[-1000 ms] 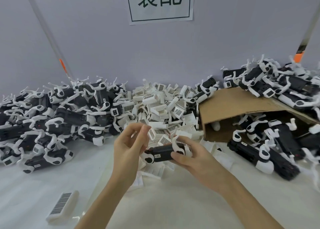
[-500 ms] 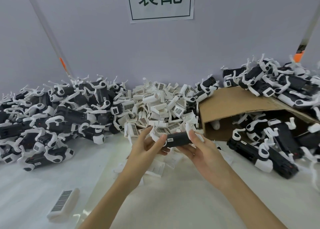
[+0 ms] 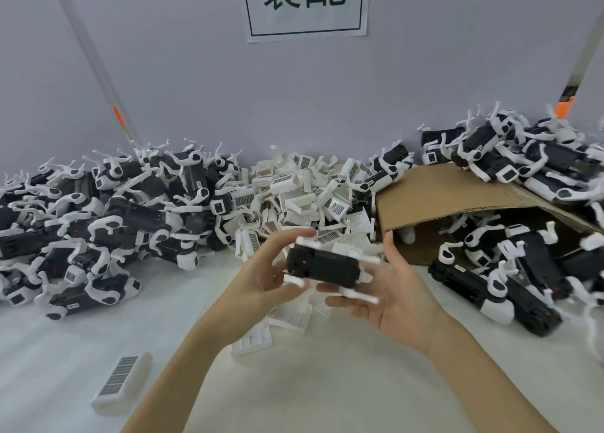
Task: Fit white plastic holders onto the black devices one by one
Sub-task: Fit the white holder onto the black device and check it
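While held up over the near table, the piece in work: black device (image 3: 322, 266) lies roughly level between both hands, with white arms or prongs sticking out at its corners; motion blur hides whether a holder is seated on it.
Left hand (image 3: 261, 277): fingers and thumb curled round the device's left end, gripping it.
Right hand (image 3: 397, 297): palm up and fingers spread under the right end, supporting rather than clasping.
Risk, drop: with only one hand truly gripping, a quick turn could let the device slide off the flat right palm.
Risk, misfit: the thin white prongs look liable to bend or snap if a holder is forced on askew.
Risk, mix-up: loose holders (image 3: 295, 316) lie directly beneath, so a dropped part could be lost among them.
Holder stock: white holder pile (image 3: 304, 194) heaped against the wall.
Cardboard box (image 3: 438, 203): tipped on its side, opening toward the table, devices spilling out.
Left heap (image 3: 98, 216): devices, well apart from the box.
Table (image 3: 327, 383): one barcoded holder (image 3: 122, 382) lies alone, near left.
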The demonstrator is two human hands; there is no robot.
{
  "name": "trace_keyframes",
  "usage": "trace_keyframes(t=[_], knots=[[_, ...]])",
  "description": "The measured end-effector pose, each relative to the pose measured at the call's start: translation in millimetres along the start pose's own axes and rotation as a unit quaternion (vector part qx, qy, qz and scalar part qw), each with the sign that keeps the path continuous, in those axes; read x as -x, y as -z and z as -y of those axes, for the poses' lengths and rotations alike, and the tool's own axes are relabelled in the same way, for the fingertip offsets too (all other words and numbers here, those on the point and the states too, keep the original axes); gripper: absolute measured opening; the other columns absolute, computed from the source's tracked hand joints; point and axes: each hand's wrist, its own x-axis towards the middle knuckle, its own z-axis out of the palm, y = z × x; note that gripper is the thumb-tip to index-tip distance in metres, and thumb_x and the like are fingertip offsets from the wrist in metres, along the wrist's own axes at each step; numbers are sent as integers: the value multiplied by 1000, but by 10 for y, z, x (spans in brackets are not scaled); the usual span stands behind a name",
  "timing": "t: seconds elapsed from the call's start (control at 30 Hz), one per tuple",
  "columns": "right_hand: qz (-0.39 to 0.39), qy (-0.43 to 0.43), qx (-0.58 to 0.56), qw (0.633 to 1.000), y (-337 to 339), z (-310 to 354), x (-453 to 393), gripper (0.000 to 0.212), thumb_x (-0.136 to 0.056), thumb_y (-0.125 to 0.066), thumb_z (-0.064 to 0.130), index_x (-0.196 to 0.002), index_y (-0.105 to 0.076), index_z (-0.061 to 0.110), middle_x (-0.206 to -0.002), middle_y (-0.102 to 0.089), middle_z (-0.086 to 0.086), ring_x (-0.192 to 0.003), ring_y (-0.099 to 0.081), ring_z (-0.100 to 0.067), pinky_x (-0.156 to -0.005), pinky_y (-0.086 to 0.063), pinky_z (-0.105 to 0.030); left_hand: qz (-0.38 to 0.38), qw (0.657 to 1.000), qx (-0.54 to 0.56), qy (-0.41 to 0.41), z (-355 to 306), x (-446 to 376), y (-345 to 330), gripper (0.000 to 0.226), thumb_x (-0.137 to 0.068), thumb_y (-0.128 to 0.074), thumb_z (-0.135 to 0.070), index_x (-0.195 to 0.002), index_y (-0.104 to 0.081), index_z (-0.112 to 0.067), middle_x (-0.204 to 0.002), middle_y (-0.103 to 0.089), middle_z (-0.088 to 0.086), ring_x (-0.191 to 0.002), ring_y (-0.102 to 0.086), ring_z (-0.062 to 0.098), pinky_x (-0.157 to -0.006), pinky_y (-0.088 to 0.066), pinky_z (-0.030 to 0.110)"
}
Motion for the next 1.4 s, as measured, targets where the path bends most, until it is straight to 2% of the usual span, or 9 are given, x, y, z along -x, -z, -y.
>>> trace_keyframes(t=[0.17,0.33,0.53,0.63,0.8,0.97,1.13,1.23,1.4], knots=[[-95,41,43,994,6,-38,-34,51,-101,-57,51,-133,-67,12,-117,-74,-26,-76,-72,-28,-52,-54,-28,10,999,-13,35,-2,-28,-53,82,-94,-61,8,-158,-42,-40,-154,-54,-11,-129,-64,20,-112,-50,38],[-122,166,87,975,-26,-22,-24,37,-88,-66,41,-120,-72,23,-112,-70,-18,-90,-74,-35,-69,-50,-40,-119,980,51,151,100,-46,-43,32,-106,-59,-2,-130,-72,-19,-126,-76,8,-120,-72,35,-104,-57,40],[-93,223,194,951,25,-113,-75,43,-95,-68,38,-138,-59,32,-124,-65,-25,-110,-70,-41,-101,-52,-59,-132,976,65,162,36,-81,-151,58,-97,-60,-71,-128,-73,-25,-118,-78,5,-107,-76,21,-96,-57,37],[-112,244,239,933,15,-153,-99,53,-93,-70,43,-143,-56,36,-118,-71,-21,-116,-69,-36,-111,-47,-59,-160,978,18,132,39,-60,-219,47,-85,-74,-63,-123,-75,-34,-113,-78,-2,-102,-76,15,-96,-54,36],[-100,284,290,908,17,-158,-88,55,-96,-70,41,-147,-52,33,-93,-67,12,-97,-66,-6,-95,-52,-23,-151,984,48,87,-56,-27,-208,39,-88,-74,-51,-125,-74,-37,-111,-79,0,-102,-74,15,-94,-48,29],[-169,275,255,911,-12,-191,-136,79,-83,-71,51,-153,-42,28,-122,-72,3,-115,-70,-9,-104,-54,-32,-211,977,-4,38,-11,-47,-254,45,-83,-81,-54,-126,-70,-43,-113,-76,0,-111,-70,22,-94,-54,30],[-306,273,260,874,5,-167,-114,60,-76,-72,64,-110,-69,15,-98,-74,-7,-77,-73,-15,-59,-55,-27,-279,899,-297,-160,86,-87,-338,59,-91,-81,-39,-142,-60,-19,-138,-54,-10,-133,-55,12,-110,-43,19],[-191,167,235,938,-45,-135,-67,67,-89,-60,71,-85,-77,6,-83,-72,-18,-70,-70,-27,-51,-49,-31,-250,859,-386,-225,133,-79,-384,66,-90,-80,-32,-147,-51,-15,-146,-51,-3,-138,-53,17,-115,-43,26],[-99,118,241,958,-153,-252,-88,71,-82,-71,72,-119,-72,11,-97,-74,-11,-86,-75,-34,-72,-59,-39,-136,830,-458,-287,170,-63,-451,77,-93,-82,-32,-155,-39,-16,-149,-48,-2,-132,-55,18,-112,-44,26]])
